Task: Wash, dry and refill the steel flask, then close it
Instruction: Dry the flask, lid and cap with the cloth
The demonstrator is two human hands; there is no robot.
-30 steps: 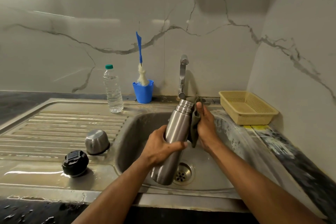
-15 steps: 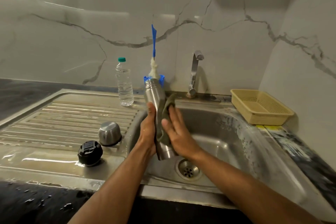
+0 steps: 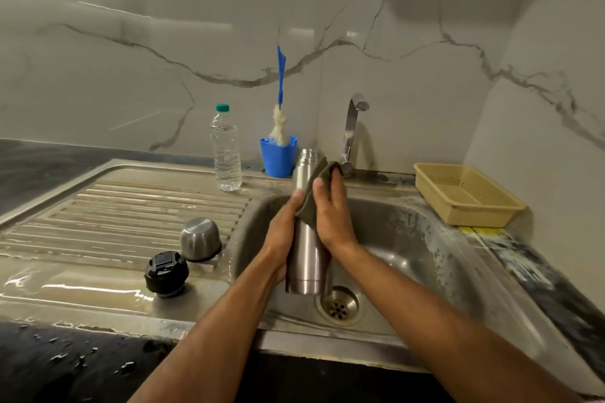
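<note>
Steel flask [image 3: 306,258] stands upright and uncapped over the sink [image 3: 409,239], just left of the drain [image 3: 339,304]. The left hand [image 3: 282,232] grips its body; the right hand [image 3: 330,216] presses a cloth [image 3: 312,203] against it with straight fingers. Left of the sink lie the stopper [image 3: 166,273] and cup [image 3: 200,239]; behind it stand a bottle [image 3: 226,150], tap [image 3: 352,131] and basket [image 3: 465,193].

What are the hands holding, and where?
The left hand grips the flask around its middle. The right hand presses a cloth against its upper side.
</note>
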